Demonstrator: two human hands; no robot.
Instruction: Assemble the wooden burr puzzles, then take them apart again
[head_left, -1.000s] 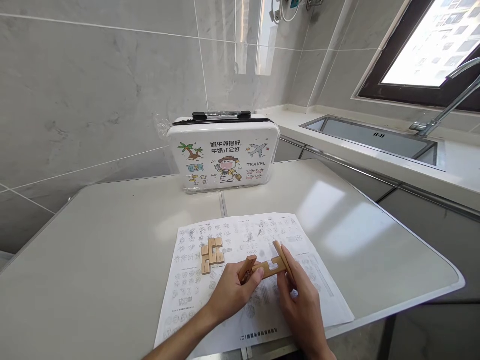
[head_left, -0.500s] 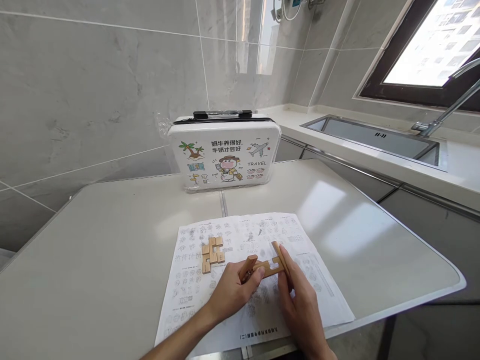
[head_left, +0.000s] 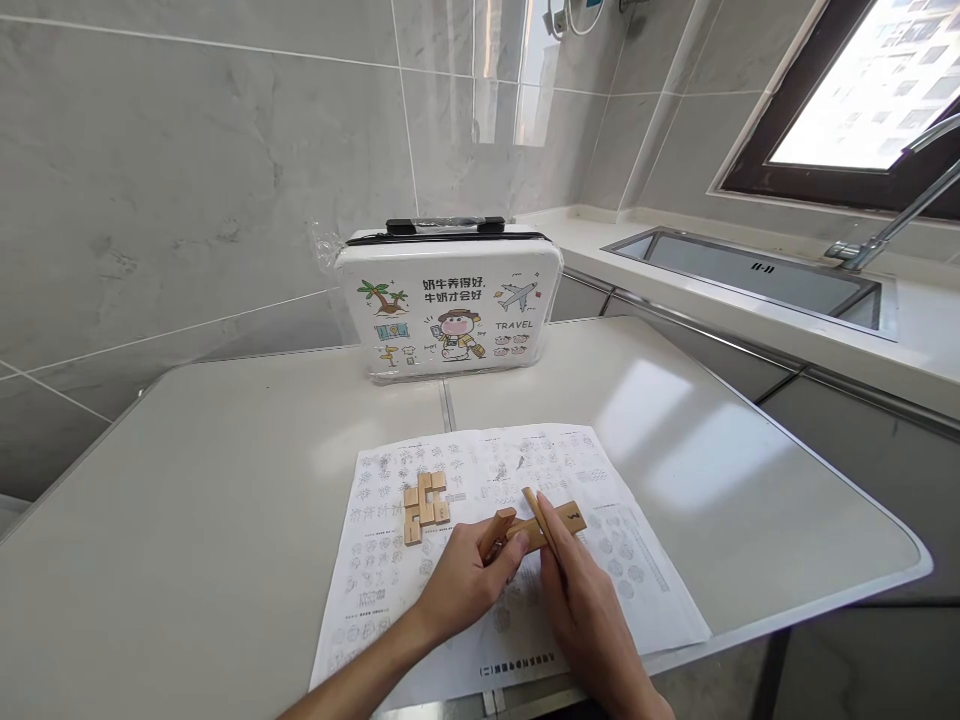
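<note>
In the head view, the person's left hand (head_left: 469, 577) is pinched, thumb on top, around the near end of a flat bar (head_left: 574, 516) of wood, with a second angled block (head_left: 497, 530) rising between its thumb and fingers. The right hand (head_left: 587, 600) grips a thin slat (head_left: 535, 505) that slants across the bar. The two hands sit close together, joined by the bar, over the printed sheet (head_left: 442, 655) on the table (head_left: 225, 480).

What has just changed is on the right: the right hand and its slat have shifted leftward along the bar. The gap cut in the bar, which showed a moment ago, is now covered, and the bar's far end, with a dark mark on it, pokes out beyond the right fingers. The left hand has hardly moved. To my eye the slat now sits about where that gap was, which suggests the two are being tried against each other; whether they have locked, I cannot tell.

Left of the hands, a cluster of wooden pieces (head_left: 425, 508) lies on the sheet, untouched. Farther back stands a white case (head_left: 480, 265) in clear wrapping.
</note>
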